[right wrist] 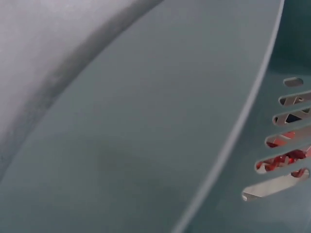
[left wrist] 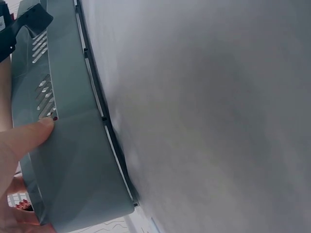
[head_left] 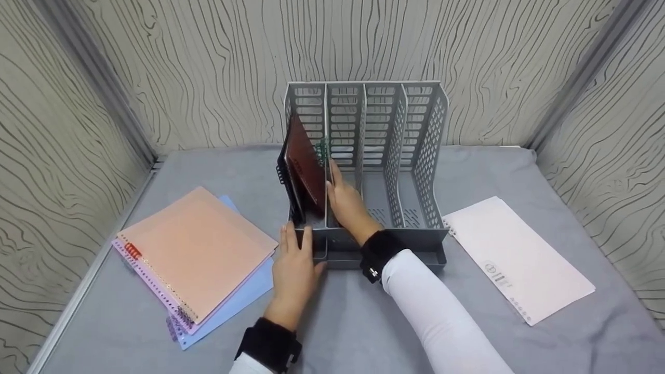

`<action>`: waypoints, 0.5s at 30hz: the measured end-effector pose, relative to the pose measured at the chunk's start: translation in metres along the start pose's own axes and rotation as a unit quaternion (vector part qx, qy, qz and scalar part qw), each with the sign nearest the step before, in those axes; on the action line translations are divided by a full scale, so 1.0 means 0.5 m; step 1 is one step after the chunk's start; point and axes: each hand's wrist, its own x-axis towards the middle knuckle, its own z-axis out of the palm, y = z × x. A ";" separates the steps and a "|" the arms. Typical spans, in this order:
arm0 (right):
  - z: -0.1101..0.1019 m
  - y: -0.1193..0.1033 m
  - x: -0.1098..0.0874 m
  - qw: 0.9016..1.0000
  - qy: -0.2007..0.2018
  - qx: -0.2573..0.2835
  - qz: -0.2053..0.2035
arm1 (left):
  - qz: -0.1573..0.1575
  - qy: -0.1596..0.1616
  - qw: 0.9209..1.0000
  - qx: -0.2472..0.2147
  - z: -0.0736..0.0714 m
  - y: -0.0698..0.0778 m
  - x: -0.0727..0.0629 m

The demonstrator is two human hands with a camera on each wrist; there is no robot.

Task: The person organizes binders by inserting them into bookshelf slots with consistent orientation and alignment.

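Observation:
A grey desk file organizer (head_left: 423, 140) with several upright compartments stands on the table. My left hand (head_left: 296, 270) holds its front wall at the left end; in the left wrist view the thumb (left wrist: 34, 136) presses the outer face while other fingers reach over the rim. My right hand (head_left: 350, 205) reaches into the second compartment from the left, index finger and thumb against the divider; I cannot tell if it pinches anything. Green binder rings (head_left: 322, 149) show just beyond its fingertips. In the leftmost compartment lean a brown-covered notebook (head_left: 306, 166) and a black ring-bound notebook (head_left: 291, 182).
Left of the organizer, an orange loose-leaf notebook (head_left: 197, 249) with red rings lies over a purple one and a blue one (head_left: 244, 285). A pale pink ring notebook (head_left: 524, 259) lies to the right. Patterned wall panels (head_left: 218, 67) enclose the grey cloth-covered table (head_left: 358, 332).

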 end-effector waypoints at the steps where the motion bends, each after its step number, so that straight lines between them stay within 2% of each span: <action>1: 0.001 0.001 0.002 1.000 -0.009 0.003 0.000 | 0.000 0.000 1.000 0.001 0.000 -0.001 0.000; 9: 0.006 0.004 0.009 0.995 -0.093 0.023 0.041 | 0.003 -0.003 1.000 0.010 0.003 -0.004 0.000; 15: 0.008 0.005 0.012 0.993 -0.103 0.019 0.052 | -0.001 -0.008 1.000 0.000 0.001 -0.003 0.002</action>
